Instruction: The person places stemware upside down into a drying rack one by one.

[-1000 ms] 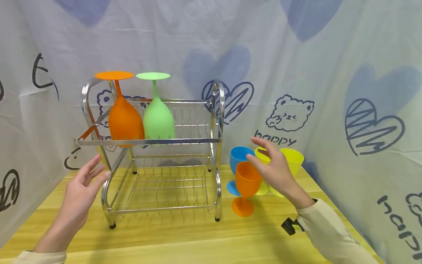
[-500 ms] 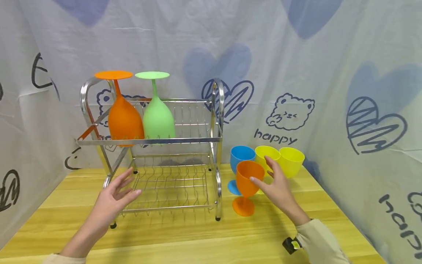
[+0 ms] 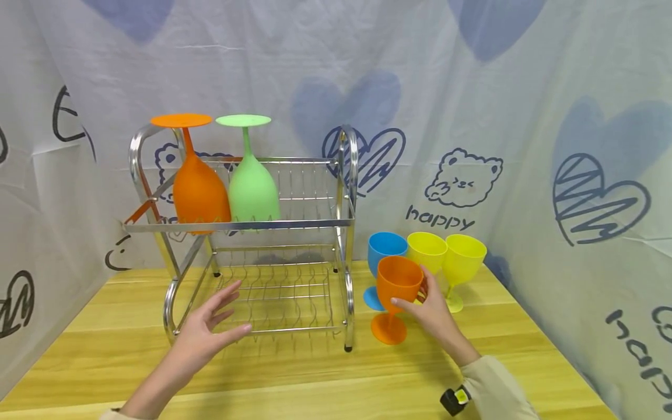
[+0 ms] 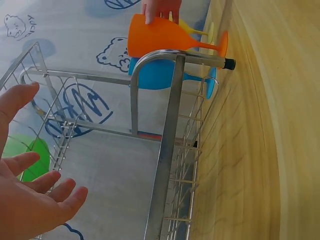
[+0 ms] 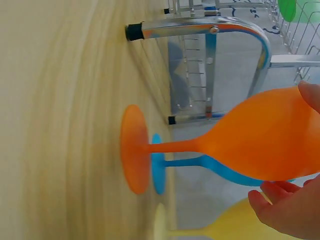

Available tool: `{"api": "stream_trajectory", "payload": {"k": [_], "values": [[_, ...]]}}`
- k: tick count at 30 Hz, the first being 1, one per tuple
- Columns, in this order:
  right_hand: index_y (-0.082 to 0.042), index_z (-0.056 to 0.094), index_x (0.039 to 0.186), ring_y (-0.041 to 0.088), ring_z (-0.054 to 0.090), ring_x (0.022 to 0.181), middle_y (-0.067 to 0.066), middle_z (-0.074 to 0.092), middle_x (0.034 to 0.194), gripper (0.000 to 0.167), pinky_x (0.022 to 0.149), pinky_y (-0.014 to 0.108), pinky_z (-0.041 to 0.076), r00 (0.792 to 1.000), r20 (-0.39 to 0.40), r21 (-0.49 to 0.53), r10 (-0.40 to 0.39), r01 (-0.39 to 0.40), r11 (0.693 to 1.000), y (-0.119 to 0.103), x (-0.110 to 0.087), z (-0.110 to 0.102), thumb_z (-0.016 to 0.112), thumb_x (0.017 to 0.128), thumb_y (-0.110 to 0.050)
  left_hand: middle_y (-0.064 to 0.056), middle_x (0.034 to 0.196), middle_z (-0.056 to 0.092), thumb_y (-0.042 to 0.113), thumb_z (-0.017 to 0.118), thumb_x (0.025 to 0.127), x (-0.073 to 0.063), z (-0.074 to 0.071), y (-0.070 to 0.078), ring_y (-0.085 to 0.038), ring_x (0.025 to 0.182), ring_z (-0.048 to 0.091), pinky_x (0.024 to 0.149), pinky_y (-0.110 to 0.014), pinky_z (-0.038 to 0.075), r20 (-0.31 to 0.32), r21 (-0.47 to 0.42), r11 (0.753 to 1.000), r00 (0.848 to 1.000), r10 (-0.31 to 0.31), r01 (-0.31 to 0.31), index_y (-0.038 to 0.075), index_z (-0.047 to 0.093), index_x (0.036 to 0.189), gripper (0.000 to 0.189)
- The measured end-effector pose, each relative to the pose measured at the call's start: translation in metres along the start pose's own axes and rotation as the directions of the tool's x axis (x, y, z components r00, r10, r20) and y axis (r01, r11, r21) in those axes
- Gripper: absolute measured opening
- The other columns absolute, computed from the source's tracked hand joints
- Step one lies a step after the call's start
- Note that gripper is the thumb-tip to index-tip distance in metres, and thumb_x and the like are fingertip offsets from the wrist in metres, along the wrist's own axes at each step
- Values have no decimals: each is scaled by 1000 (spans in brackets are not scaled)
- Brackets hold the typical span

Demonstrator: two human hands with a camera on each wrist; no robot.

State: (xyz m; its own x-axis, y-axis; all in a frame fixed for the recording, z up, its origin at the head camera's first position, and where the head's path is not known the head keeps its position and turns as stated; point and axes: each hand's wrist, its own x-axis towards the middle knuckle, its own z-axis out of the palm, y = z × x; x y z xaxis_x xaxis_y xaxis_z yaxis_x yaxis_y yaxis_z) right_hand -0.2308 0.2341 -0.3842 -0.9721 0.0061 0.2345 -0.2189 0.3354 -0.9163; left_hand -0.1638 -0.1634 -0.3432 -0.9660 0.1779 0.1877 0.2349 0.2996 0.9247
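Note:
An orange goblet [image 3: 397,279] stands upright on the wooden table, right of the rack. My right hand [image 3: 431,309] holds its bowl from the right side, thumb across the front and fingers round the far side; the right wrist view has thumb and fingers [image 5: 285,200] on opposite sides of the bowl. The foot still appears to rest on the table. My left hand [image 3: 202,331] is in front of the rack's lower tier, fingers spread and holding nothing. Behind the orange goblet are a blue goblet [image 3: 385,248] and two yellow goblets [image 3: 464,256].
A two-tier chrome dish rack [image 3: 283,331] stands on the table [image 3: 294,385]. On its upper tier, an orange goblet [image 3: 201,189] and a light green goblet [image 3: 254,189] sit upside down. A patterned curtain [image 3: 446,105] surrounds the table at the back and sides.
My right hand has come down from above the goblets and taken hold of the orange one's bowl. My left hand has moved right, from beside the rack to in front of it.

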Motion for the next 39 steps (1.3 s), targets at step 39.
{"api": "stream_trajectory", "payload": {"k": [39], "values": [[1,38,141,32,51,111,17,53,128,82,93,50,46,981,82,-201,-175,188,961,-11,-15,7,84,75,-15,-20,151,32,14,75,84,13,26,-6,-41,135,32,108,-56,30,47,-15,996,994,94,-93,6,34,149,77]]}}
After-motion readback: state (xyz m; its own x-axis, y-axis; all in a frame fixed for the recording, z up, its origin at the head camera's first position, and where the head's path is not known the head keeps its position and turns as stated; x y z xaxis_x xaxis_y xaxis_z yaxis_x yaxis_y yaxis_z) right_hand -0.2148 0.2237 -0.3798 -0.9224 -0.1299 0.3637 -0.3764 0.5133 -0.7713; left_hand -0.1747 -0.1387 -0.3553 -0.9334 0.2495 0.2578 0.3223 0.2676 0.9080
